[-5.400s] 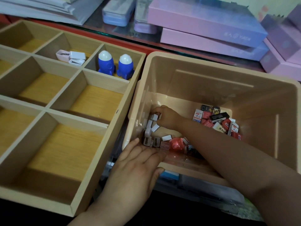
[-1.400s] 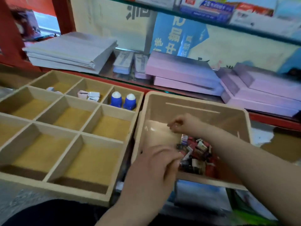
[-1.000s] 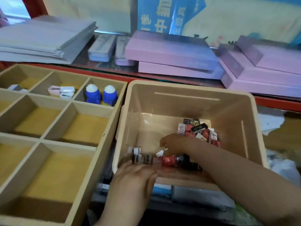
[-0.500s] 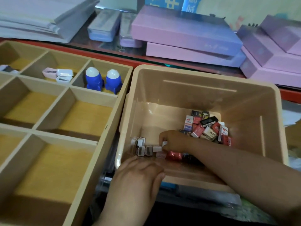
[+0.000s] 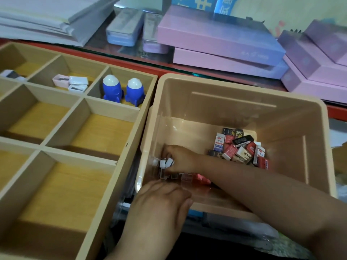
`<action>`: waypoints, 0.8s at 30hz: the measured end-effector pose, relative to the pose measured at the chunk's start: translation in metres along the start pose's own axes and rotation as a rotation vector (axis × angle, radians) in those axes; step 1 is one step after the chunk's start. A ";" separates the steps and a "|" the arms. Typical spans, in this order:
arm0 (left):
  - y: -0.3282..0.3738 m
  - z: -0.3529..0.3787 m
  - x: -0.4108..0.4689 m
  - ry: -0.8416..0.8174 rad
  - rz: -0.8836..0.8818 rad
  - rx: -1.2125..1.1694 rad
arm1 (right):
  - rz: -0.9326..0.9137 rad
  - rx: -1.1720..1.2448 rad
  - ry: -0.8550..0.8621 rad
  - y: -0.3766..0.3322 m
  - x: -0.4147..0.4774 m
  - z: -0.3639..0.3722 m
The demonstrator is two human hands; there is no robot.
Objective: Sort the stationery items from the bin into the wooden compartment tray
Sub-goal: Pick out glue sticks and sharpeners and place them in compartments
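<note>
Early yet: your tray (image 5: 129,139) holds a few sharpeners (image 5: 74,83) and two rockets (image 5: 124,90). Right hand (image 5: 181,158) pinches white pieces (image 5: 166,163) in the bin (image 5: 234,113), left hand (image 5: 159,201) rests loose on its rim; erasers (image 5: 242,149) wait.

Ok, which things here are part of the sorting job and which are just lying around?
Job: bin, wooden tray, sharpeners in the right hand, erasers, blue rockets.
Lying about: pink boxes, pencil cases, paper stack.
</note>
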State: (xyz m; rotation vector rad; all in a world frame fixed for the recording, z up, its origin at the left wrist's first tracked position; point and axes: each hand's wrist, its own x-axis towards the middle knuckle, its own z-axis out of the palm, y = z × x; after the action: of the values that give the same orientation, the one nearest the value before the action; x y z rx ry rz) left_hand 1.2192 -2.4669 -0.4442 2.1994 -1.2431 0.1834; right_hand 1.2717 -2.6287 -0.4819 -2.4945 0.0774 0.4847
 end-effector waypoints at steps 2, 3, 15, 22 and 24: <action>-0.001 0.000 0.000 0.008 -0.001 -0.004 | -0.004 -0.029 0.019 -0.001 0.002 0.005; -0.001 0.000 0.000 0.001 -0.005 -0.005 | 0.004 -0.036 0.036 -0.002 0.003 0.008; 0.008 -0.008 0.002 -0.154 -0.077 -0.022 | 0.140 0.348 0.091 0.004 -0.017 -0.026; 0.033 -0.044 -0.002 -0.193 0.049 0.038 | 0.075 0.713 0.185 -0.030 -0.071 -0.078; 0.033 -0.068 -0.004 -0.093 0.041 0.031 | 0.042 0.677 0.213 -0.048 -0.081 -0.093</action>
State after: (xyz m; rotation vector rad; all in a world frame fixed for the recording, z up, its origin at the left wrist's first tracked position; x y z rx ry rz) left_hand 1.2013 -2.4389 -0.3761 2.2322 -1.3451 0.1183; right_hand 1.2345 -2.6460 -0.3562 -1.8677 0.3219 0.1624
